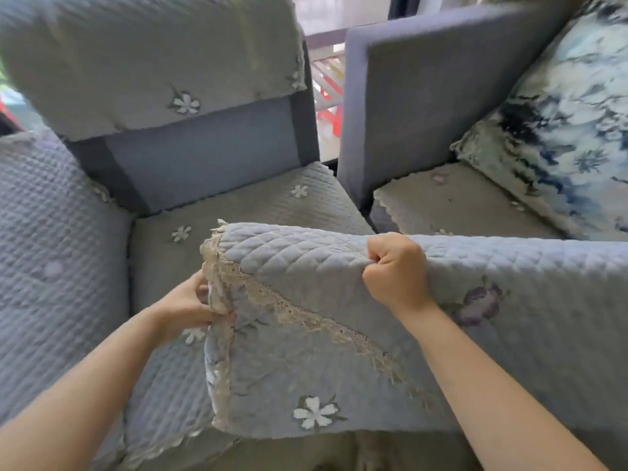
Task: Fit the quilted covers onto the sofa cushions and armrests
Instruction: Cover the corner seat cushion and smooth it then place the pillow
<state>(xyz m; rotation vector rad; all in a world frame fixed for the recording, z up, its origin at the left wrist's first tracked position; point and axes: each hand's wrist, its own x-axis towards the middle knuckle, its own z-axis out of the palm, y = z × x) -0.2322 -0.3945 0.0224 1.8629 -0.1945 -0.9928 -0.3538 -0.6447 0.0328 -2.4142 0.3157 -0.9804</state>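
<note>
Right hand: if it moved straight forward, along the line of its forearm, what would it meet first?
The right hand grips the quilted cover. Straight ahead, it would probably pass over the seat cushion and first meet the bare armrest; depth is unclear.

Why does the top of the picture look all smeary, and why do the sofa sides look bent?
Head view: the cover on the backrest is smeared by motion blur, while both hands gripping the quilted cover look fairly sharp; head view: the wide-angle lens bows the bare armrest and spreads the forearms outward; head view: the window behind is washed out by daylight, and shadows are soft.
</note>
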